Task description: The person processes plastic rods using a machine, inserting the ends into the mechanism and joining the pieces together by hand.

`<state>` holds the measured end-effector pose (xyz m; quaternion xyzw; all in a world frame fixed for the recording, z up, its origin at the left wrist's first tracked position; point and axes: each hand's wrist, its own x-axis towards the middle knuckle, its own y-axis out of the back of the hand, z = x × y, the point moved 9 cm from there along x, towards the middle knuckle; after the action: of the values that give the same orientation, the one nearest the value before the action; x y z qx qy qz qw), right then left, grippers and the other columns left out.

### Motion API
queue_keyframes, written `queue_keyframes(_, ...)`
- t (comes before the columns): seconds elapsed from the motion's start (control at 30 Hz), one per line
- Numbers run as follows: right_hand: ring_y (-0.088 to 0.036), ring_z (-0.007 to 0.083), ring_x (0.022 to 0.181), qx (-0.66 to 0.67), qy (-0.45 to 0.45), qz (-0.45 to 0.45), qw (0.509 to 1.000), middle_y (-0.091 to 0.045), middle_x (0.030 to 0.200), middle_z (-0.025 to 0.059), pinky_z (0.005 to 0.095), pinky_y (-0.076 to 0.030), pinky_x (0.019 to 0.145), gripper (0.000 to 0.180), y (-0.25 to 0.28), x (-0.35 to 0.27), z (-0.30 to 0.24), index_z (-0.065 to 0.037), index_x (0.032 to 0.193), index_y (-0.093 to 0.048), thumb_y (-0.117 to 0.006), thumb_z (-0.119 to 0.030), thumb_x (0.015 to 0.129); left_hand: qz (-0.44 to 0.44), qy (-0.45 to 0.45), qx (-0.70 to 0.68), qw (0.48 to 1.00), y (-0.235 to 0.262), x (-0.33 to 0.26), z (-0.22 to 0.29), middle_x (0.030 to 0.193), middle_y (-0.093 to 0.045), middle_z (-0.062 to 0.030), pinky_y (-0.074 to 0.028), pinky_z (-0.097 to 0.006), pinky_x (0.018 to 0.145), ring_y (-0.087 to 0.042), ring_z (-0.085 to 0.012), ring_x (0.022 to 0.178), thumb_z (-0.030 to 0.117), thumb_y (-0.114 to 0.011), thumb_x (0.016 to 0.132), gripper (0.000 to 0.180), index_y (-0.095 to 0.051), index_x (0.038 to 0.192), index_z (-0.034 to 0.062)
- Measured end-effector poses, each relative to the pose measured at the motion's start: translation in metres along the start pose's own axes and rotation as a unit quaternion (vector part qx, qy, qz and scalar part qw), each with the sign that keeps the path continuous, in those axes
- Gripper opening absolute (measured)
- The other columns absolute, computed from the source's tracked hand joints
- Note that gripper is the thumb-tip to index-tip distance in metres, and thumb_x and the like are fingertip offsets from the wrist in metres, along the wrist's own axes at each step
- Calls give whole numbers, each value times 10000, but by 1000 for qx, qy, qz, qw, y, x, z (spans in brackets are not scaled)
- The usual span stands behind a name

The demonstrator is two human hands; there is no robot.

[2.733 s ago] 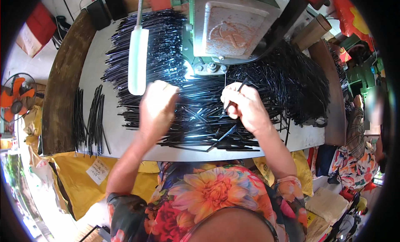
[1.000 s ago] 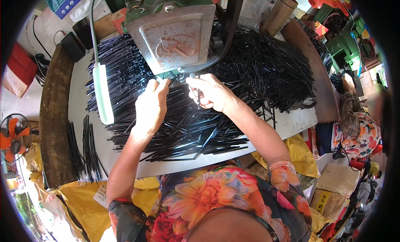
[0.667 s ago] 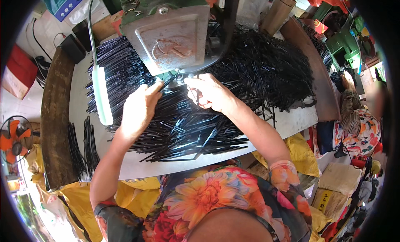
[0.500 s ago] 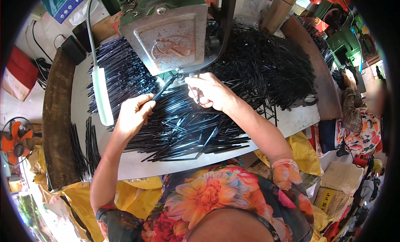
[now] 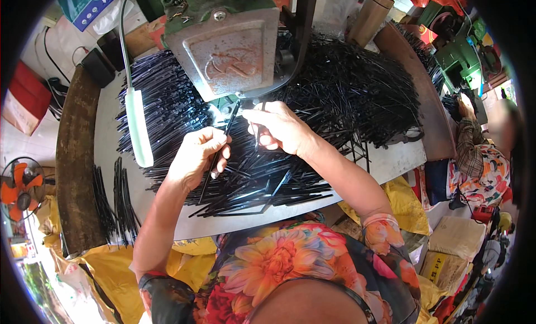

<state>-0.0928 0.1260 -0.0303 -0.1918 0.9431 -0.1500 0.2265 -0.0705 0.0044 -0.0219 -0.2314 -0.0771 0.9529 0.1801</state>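
we worked at a white tabletop (image 5: 391, 162) with a dark wooden rim (image 5: 72, 156) curving along its left side, and most of that top lay under a huge heap of thin black rods (image 5: 357, 95) spreading from left to right. over the middle of the heap stood the green machine (image 5: 229, 42) with its worn metal plate facing us, and a pale green tube lamp (image 5: 138, 128) hung on a bent stalk just left of it. a smaller bundle of black rods (image 5: 114, 201) lay apart near the left rim. our left hand (image 5: 196, 156) was closed around one black rod (image 5: 220, 142), which slanted up so that its upper end sat just under the machine's lower edge. our right hand (image 5: 282, 128) had thumb and forefinger pinched together on a second, thinner rod (image 5: 258, 131) held nearly upright beside the first, close under the machine. at the far right another person (image 5: 483, 162) in a patterned top sat by a green machine (image 5: 463, 50).
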Motion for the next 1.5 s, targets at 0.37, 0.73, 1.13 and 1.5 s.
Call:
queue_keyframes(0.37, -601, 189, 667, 61, 79, -76, 992, -572, 772, 124, 277, -529, 599, 183, -26, -7, 2, 56, 876, -539, -592, -86, 773, 163, -224, 300, 913, -4, -34, 24, 686, -567, -82, -434, -249, 446, -529, -146, 488, 2, -506, 796, 117, -535, 910, 8)
queue_keyframes(0.73, -598, 244, 853, 87, 79, -119, 986, -578, 907, 181, 297, -506, 749, 233, -33, -14, -4, 67, 1004, -505, -529, -11, 786, 248, -462, 619, 585, -33, -69, 40, 871, -514, -125, -441, -325, 688, -522, -252, 773, -104, -524, 594, 471, -571, 1040, 41)
queue_keyframes(1.13, -603, 186, 766, 23, 123, -84, 989, -589, 831, 127, 261, -509, 684, 178, -23, -11, -8, 51, 935, -535, -554, -36, 781, 166, -367, 531, 746, -20, -46, 35, 744, -522, -107, -445, -289, 568, -530, -225, 632, -53, -536, 731, 268, -570, 989, 12)
queue_keyframes(1.5, -586, 275, 850, 171, 138, 108, 969, -555, 911, 217, 359, -506, 766, 224, 52, -1, -19, 119, 945, -485, -480, -75, 832, 130, -279, 265, 914, -38, -18, 26, 882, -568, -111, -431, -265, 645, -550, -186, 743, 87, -623, 734, 267, -563, 973, -17)
